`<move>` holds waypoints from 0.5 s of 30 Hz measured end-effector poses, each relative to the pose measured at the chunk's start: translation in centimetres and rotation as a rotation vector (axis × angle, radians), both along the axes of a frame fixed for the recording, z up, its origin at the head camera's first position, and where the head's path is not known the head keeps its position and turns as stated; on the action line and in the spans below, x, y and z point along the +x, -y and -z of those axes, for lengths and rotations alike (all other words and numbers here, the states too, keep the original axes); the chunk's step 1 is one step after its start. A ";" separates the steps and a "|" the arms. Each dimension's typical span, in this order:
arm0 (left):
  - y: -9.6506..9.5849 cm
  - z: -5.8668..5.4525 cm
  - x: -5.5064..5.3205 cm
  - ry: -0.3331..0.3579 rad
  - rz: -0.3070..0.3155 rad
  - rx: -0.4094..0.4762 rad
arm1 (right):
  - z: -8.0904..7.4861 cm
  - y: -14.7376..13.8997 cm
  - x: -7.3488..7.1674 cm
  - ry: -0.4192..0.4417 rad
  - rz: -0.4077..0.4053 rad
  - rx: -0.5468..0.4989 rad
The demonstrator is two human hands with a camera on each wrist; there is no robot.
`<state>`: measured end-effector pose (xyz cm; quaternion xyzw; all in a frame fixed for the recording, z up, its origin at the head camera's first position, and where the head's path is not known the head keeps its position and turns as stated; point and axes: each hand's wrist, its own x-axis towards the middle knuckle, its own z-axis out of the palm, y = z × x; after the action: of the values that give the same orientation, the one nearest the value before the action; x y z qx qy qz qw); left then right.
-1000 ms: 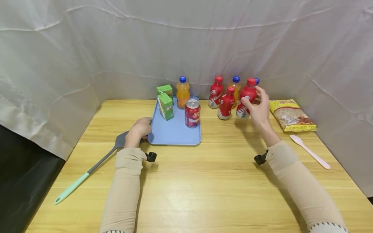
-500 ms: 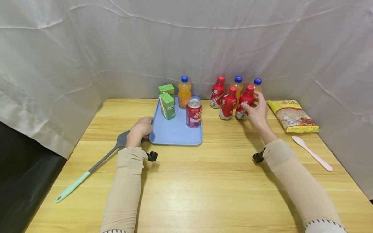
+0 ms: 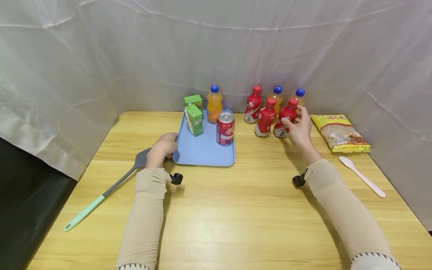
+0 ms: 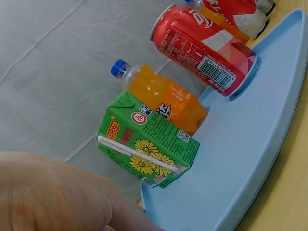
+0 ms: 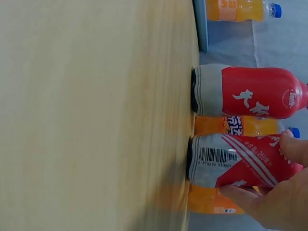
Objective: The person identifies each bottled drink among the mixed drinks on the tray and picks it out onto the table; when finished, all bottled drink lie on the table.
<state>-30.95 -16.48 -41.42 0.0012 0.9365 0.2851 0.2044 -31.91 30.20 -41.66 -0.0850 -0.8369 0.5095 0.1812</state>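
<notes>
My right hand (image 3: 301, 129) grips a red bottle (image 3: 285, 119) around its upper part, thumb on one side and fingers on the other. The right wrist view shows the base of this bottle (image 5: 216, 161) at the table surface. Close beside it stands a second red bottle (image 3: 265, 119), with a third red bottle (image 3: 253, 107) behind. At the blue tray (image 3: 202, 155), my left hand (image 3: 162, 148) holds the left rim; its fingertips are partly hidden. On the tray are a red soda can (image 3: 225, 131), an orange soda bottle (image 3: 214, 107) and a green drink carton (image 3: 194, 122).
Another green carton (image 3: 193, 100) stands at the tray's back left. Two orange soda bottles (image 3: 277, 98) are behind the red ones. A yellow pasta bag (image 3: 341, 134) and a pink spoon (image 3: 361, 175) lie right. A spatula (image 3: 101, 198) lies left, its head partly under my left hand.
My right hand has lowered the red bottle to the table beside the other red bottle, uncovering the orange soda bottle behind. My left hand stays at the tray rim.
</notes>
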 end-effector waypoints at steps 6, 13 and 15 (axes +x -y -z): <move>0.0 -0.6 0.0 -0.016 0.002 -0.007 | -0.3 -0.2 0.0 0.017 -0.029 0.033; 0.1 -0.3 -0.1 -0.015 0.011 -0.013 | -0.4 -0.4 0.1 0.038 -0.050 0.067; 0.0 -0.1 -0.1 -0.010 0.010 -0.009 | -0.3 -0.4 0.2 0.040 -0.053 0.077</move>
<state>-31.07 -16.46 -41.27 0.0064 0.9388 0.2797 0.2010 -31.75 30.65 -41.36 -0.0659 -0.8612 0.4799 0.1540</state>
